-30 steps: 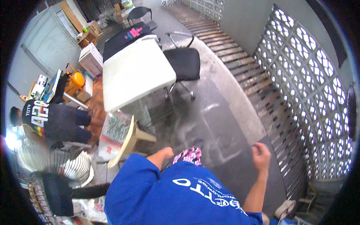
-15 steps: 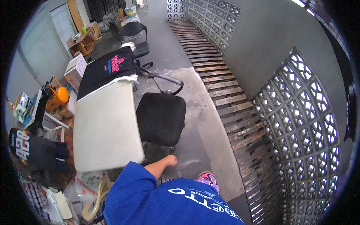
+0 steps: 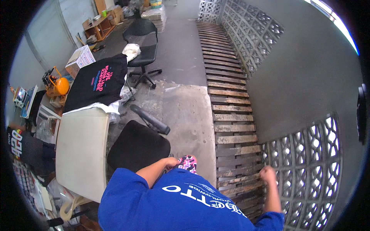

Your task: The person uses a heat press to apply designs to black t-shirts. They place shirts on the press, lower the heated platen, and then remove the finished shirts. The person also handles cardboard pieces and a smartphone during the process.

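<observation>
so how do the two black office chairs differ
The near chair stands beside the cream table, close to the left hand; the far chair stands apart up the floor. The near chair's seat is bare; a white bag rests beside the far chair's seat. Both are black.

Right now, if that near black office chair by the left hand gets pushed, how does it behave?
The black office chair would probably roll rather than tip, judging by the wheeled base on the far matching chair; its own base is hidden. The rough, stained concrete floor may make it snag. The left hand hangs close to its seat; the right hand hangs by the wooden slats, empty.
</observation>
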Available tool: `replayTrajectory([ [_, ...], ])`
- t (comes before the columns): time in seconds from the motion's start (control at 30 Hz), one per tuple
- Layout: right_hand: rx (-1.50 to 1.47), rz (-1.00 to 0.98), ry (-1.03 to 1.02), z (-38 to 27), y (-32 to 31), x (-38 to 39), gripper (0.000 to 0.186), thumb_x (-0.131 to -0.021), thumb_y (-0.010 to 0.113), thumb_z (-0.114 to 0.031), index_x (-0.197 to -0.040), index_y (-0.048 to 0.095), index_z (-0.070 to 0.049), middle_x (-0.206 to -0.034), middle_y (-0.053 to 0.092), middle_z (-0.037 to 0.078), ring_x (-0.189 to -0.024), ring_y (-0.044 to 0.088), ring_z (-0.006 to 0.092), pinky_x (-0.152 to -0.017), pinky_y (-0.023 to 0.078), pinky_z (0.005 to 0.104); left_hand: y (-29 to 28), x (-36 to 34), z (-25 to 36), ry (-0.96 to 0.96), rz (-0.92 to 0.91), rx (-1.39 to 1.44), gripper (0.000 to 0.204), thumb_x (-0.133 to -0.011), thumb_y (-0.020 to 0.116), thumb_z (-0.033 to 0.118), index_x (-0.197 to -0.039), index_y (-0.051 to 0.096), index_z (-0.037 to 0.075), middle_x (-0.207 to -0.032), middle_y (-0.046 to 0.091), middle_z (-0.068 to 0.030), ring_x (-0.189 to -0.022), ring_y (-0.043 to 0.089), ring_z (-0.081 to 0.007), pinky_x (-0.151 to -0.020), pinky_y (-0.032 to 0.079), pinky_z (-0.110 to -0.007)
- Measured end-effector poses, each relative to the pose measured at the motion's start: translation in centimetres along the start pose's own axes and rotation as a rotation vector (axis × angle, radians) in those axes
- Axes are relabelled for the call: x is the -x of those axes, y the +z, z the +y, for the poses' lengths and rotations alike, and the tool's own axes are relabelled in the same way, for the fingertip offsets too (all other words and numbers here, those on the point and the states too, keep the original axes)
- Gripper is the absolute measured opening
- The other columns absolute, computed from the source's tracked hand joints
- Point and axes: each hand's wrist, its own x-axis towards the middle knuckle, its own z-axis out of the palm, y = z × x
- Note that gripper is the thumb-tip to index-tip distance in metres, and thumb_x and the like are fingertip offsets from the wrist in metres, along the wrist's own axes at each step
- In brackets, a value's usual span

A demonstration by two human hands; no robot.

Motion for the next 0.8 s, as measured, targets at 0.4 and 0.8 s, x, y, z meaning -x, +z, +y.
replayTrajectory([
  [0.4,-0.316,-0.460,-0.127,-19.6,8.0,-48.6,0.032,-0.087,0.069,-0.029,-0.106,0.069,-0.003,-0.101,0.072,0.018,-0.092,0.069,0.0283,-0.083,0.054,0.0430,-29.6,-15.1,34.9,0.157,0.020,-0.671,0.061,-0.095,0.057,0.054,-0.130,0.065,0.005,-0.136,0.061,-0.0193,-0.126,0.058,-0.0336,-0.106,0.044,-0.044],
  [0.8,-0.153,-0.807,-0.030,-29.5,22.8,-88.6,0.027,-0.092,0.059,-0.030,-0.105,0.073,-0.011,-0.112,0.072,0.011,-0.104,0.067,0.0201,-0.088,0.054,0.0377,-61.8,-24.1,33.1,-0.092,0.742,-0.440,0.034,-0.088,0.057,0.032,-0.100,0.075,0.006,-0.092,0.074,-0.0169,-0.082,0.070,-0.0346,-0.073,0.055,-0.047],
])
